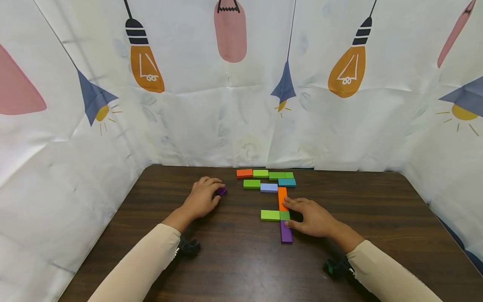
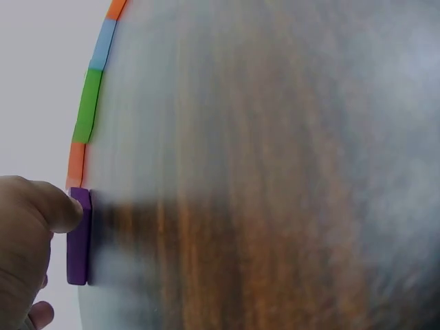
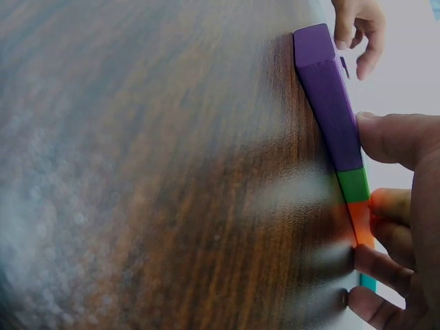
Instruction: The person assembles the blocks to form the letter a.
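At the left, my left hand (image 1: 202, 198) pinches a small purple block (image 1: 222, 191) lying on the table; in the left wrist view the thumb presses the near face of that purple block (image 2: 79, 240). My right hand (image 1: 315, 218) rests beside a column of blocks, its fingertips on the orange block (image 1: 282, 199) and its thumb at the top end of another purple block (image 1: 286, 233). Between these two is a short green block (image 1: 284, 215), with a lime block (image 1: 270, 215) at its left. The right wrist view shows the thumb against the purple block (image 3: 330, 110).
Beyond the hands lie a red-orange block (image 1: 244, 173), several green blocks (image 1: 260, 173), a light blue block (image 1: 269, 188) and a teal block (image 1: 286, 182). The dark wooden table (image 1: 234, 260) ends at a patterned white cloth (image 1: 226, 126) at the back.
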A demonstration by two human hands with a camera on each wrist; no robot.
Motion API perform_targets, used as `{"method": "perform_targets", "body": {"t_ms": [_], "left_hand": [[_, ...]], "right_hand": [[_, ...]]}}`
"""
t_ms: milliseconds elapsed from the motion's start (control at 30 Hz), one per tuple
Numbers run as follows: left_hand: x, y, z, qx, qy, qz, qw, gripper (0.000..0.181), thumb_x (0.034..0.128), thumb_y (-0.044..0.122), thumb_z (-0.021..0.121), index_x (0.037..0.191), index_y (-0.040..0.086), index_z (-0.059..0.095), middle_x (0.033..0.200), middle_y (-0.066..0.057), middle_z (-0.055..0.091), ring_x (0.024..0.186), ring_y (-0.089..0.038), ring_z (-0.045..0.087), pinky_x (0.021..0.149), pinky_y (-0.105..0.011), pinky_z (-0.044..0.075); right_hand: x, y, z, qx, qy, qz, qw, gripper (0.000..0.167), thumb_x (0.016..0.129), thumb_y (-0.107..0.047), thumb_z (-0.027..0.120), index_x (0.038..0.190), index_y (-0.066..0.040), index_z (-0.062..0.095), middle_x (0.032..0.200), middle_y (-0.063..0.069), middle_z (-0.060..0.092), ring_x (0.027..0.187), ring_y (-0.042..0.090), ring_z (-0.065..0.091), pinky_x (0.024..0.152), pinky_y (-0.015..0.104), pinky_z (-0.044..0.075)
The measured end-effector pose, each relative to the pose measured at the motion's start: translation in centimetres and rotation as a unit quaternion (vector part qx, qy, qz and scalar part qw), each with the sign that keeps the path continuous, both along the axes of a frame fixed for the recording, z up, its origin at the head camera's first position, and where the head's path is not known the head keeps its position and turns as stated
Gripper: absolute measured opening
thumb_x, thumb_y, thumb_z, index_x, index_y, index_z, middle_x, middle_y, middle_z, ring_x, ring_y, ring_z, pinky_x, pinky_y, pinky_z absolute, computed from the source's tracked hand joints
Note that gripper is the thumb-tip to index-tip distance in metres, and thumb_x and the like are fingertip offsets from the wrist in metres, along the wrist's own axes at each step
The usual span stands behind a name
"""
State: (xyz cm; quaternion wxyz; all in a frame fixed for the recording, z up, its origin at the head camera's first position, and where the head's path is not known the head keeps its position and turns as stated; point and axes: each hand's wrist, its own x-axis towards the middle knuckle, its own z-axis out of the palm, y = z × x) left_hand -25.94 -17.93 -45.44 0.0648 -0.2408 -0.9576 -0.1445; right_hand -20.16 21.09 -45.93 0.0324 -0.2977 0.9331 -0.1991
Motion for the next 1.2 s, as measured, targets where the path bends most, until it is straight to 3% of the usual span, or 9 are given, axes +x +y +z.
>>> {"method": "perform_targets", "body": {"t_ms": [167, 433, 867, 1200], "left_hand": [[-0.22, -0.31, 0.12, 0.006, -0.02, 0.002, 0.9998, 0.032, 0.097, 0.013, 0.071, 0.129, 0.013, 0.07, 0.148, -0.008, 0.055, 0.137, -0.035, 0.042, 0.112, -0.059, 0.029], [-0.16, -0.4, 0.36, -0.003, -0.018, -0.009, 0.9998, 0.028, 0.0961, 0.015, 0.072, 0.124, 0.018, 0.075, 0.131, -0.007, 0.065, 0.129, -0.037, 0.048, 0.107, -0.06, 0.033], [-0.08, -0.47, 0.24, 0.01, -0.043, -0.02, 0.9988, 0.029, 0.0952, 0.015, 0.072, 0.124, 0.018, 0.074, 0.123, -0.004, 0.07, 0.123, -0.033, 0.052, 0.106, -0.058, 0.034], [0.33, 0.44, 0.41, 0.035, -0.024, -0.071, 0.9966, 0.026, 0.0956, 0.016, 0.072, 0.121, 0.016, 0.074, 0.121, -0.002, 0.07, 0.119, -0.03, 0.057, 0.102, -0.057, 0.039]], "right_hand": [[0.08, -0.01, 0.09, -0.002, 0.001, 0.003, 1.0, 0.069, 0.097, -0.052, 0.065, 0.151, -0.01, 0.053, 0.154, 0.007, 0.049, 0.138, 0.034, 0.047, 0.109, 0.061, 0.037], [-0.02, -0.02, 0.0, 0.002, -0.002, 0.001, 1.0, 0.07, 0.097, -0.054, 0.064, 0.151, -0.012, 0.052, 0.154, 0.005, 0.048, 0.139, 0.033, 0.046, 0.11, 0.06, 0.036], [0.01, -0.01, -0.15, 0.001, -0.004, 0.001, 1.0, 0.07, 0.098, -0.055, 0.063, 0.152, -0.011, 0.052, 0.155, 0.006, 0.048, 0.139, 0.034, 0.046, 0.109, 0.062, 0.036], [-0.04, 0.02, -0.14, 0.001, -0.003, -0.004, 1.0, 0.07, 0.097, -0.053, 0.065, 0.151, -0.012, 0.052, 0.154, 0.005, 0.048, 0.14, 0.033, 0.045, 0.111, 0.061, 0.035]]}}
